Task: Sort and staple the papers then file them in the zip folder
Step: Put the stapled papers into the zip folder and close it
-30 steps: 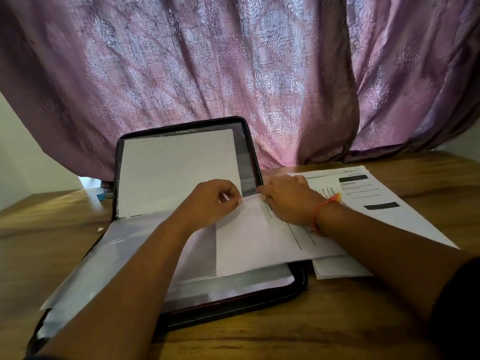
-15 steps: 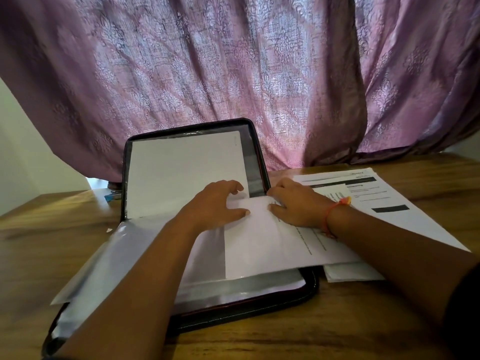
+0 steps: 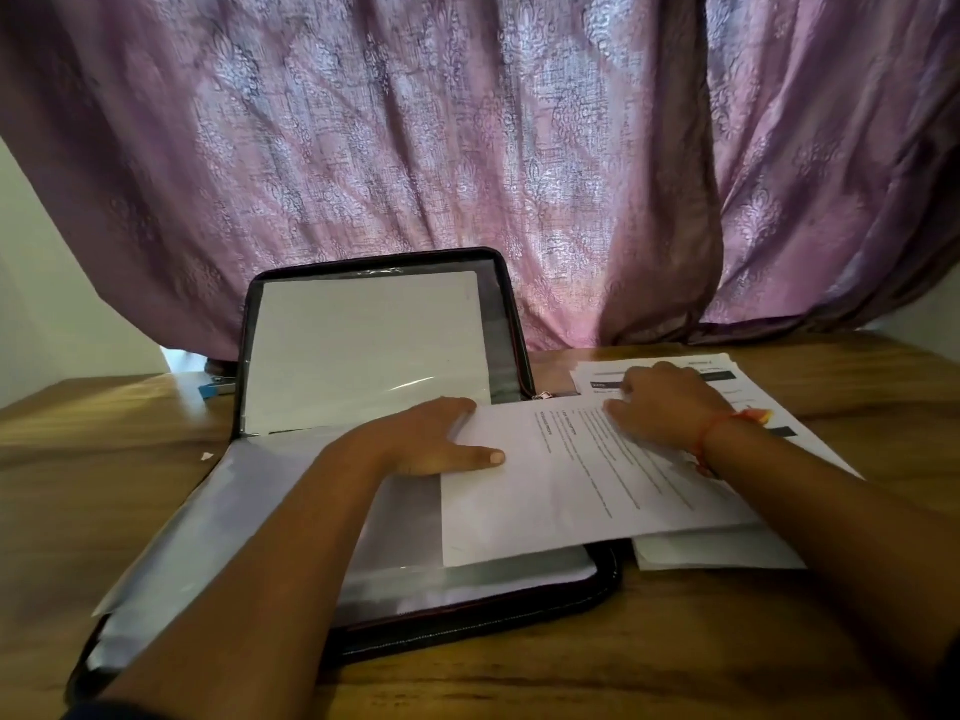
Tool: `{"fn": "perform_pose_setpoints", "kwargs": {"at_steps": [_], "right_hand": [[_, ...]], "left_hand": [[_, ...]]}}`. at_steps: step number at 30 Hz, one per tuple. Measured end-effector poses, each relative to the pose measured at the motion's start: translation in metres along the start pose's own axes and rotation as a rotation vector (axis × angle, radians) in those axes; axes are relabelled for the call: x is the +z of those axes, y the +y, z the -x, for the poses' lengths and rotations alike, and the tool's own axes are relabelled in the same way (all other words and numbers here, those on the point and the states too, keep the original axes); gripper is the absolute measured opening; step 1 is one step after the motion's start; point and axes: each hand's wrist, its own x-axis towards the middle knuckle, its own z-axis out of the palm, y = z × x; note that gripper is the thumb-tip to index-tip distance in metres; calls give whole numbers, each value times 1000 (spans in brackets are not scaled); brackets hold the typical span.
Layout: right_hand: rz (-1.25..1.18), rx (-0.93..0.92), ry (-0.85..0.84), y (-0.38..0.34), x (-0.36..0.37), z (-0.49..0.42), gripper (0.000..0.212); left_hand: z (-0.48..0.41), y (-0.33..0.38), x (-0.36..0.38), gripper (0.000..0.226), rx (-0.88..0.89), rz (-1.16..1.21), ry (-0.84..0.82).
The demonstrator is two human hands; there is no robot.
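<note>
The black zip folder [image 3: 470, 623] lies open on the wooden table, its lid [image 3: 511, 324] upright with a white sheet behind clear plastic. Clear sleeves [image 3: 218, 517] fan over its flat half. A printed sheet [image 3: 571, 491] lies across the folder's right part and reaches past its edge. My left hand [image 3: 421, 444] holds the sheet's left edge, thumb on top and fingers at the top-left corner. My right hand [image 3: 667, 407], with an orange thread at the wrist, grips the sheet's top edge with bent fingers.
More printed papers [image 3: 727, 374] lie to the right, partly under the sheet, with a blank corner [image 3: 722, 553] showing below. A blue object [image 3: 218, 389] sits behind the folder at left, and a paper scrap [image 3: 207, 456] lies nearby. A purple curtain [image 3: 467, 148] hangs behind the table.
My hands have spread apart along the sheet: the right one slid right on the top edge, and the left thumb now lies out flat on the sheet's left edge.
</note>
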Motion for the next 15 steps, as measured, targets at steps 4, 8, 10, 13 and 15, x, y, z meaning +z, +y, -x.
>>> {"fn": "perform_pose_setpoints", "kwargs": {"at_steps": [4,8,10,13,15], "right_hand": [[29,85,-20,16,-5,3,58],[5,95,-10,25,-8,5,56],[-30,95,-2,25,-9,6,51],[-111,94,18,23,-9,4,40],[-156,83,32,20,-8,4,28]], "left_hand": [[3,7,2,91,-22,-29,-15],[12,16,3,90,-21,-42,-12],[17,18,4,89,-16,-58,-1],[24,10,8,98,-21,-178,-1],[28,4,9,123,-15,-224,-17]]}}
